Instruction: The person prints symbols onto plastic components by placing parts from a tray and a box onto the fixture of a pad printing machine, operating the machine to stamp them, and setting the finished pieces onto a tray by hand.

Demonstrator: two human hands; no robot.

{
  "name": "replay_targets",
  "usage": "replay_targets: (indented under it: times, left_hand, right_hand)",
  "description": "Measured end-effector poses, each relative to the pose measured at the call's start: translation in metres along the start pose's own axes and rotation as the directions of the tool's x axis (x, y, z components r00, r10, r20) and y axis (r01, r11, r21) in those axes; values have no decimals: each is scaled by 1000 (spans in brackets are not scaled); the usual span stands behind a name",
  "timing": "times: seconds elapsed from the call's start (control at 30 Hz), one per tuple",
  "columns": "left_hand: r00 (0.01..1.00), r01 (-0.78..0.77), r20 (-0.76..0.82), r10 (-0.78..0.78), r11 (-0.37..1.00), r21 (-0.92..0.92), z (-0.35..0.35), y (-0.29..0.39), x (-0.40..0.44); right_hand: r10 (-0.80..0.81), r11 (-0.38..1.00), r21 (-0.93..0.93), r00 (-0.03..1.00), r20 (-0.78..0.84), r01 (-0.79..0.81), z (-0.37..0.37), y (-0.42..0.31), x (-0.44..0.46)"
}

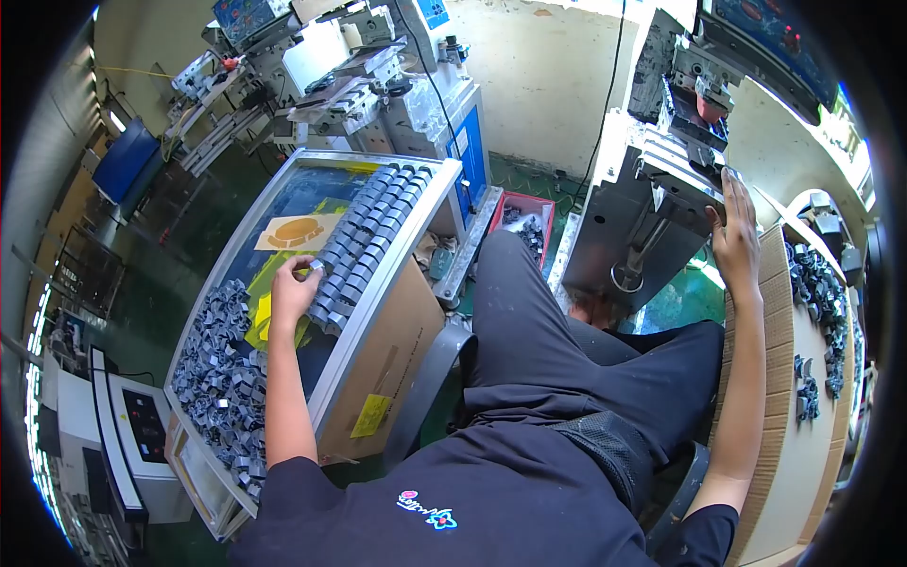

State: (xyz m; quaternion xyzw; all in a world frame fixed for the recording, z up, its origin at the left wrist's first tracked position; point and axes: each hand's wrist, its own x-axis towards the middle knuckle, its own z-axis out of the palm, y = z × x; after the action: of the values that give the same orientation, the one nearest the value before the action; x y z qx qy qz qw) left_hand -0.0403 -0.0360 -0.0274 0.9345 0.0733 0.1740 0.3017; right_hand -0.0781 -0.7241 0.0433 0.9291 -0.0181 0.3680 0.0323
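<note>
Pale wall (539, 85) stands at twelve o'clock; at nine, the left hand (292, 291), nearly closed, pinches a grey piece (317, 268) beside neat rows (376, 231) (loose pile (215, 364) at eight); the right hand (737, 234), open, is beside the machine (612, 227).

Worn on the head, the one camera looks forward and down, lap close.

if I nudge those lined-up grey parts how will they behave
The grey parts would probably shift as a row, since they sit packed side by side. They look stiff, holding crisp edges, and likely light, being small.
</note>
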Motion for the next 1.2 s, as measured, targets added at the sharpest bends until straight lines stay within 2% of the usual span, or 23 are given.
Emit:
replay_targets:
  times: [0.3, 0.5, 0.63, 0.73, 0.83, 0.87, 0.9, 0.93, 0.97, 1.0, 1.03, 1.1, 1.17, 1.2]
  left_hand:
    - [999, 29, -21, -30, 999, -45, 10, -22, 3]
    - [1000, 19, 1, -19, 1000, 22, 15, -25, 5]
    - [999, 8, 31, -7, 999, -46, 20, -35, 10]
    - [999, 21, 50, -18, 997, -72, 19, -33, 9]
    - [999, 22, 32, -20, 997, -75, 16, -29, 8]
    - [1000, 20, 12, -19, 997, -76, 15, -28, 9]
    - [1000, 18, -4, -19, 997, -76, 14, -27, 9]
    - [998, 13, -64, -15, 1000, -27, 12, -19, 7]
    - [994, 14, -105, -16, 1000, -22, 8, -14, 6]
    - [990, 10, -141, -13, 1000, -18, 6, -9, 7]
    - [985, 0, -172, -3, 1000, -19, 6, -3, 10]
    - [962, -150, -241, 130, 987, -64, 9, 7, 18]
    - [959, -182, -237, 153, 977, -106, 12, 40, 24]
    - [956, -209, -227, 184, 973, -94, 15, 65, 23]
  right_hand:
    - [-20, 1000, -13, 1000, -8, 20, 0, -1, -1]
    - [-18, 1000, -2, 1000, 20, 18, 1, 3, -1]
    - [-23, 1000, 13, 1000, 1, 23, -2, 0, -1]
    - [-17, 997, 82, 1000, 12, 16, -8, 0, 0]
    - [41, 868, 489, 994, 101, -86, -8, 32, 3]
    - [88, 856, 501, 991, 97, -125, -11, 47, 2]
    - [82, 932, 344, 991, 102, -112, -34, 49, 8]
    - [138, 896, 415, 987, 78, -158, -16, 96, 5]
    - [231, 877, 409, 968, 100, -252, -25, 121, 3]
    - [377, 831, 370, 909, 175, -416, -34, 152, 1]
    - [419, 814, 395, 901, 111, -427, -36, 182, -6]
    - [514, 845, 113, 852, 101, -523, -33, 270, -31]
    - [589, 808, -104, 790, 169, -580, -25, 337, -80]
    - [579, 815, -260, 758, 300, -519, -49, 308, -91]
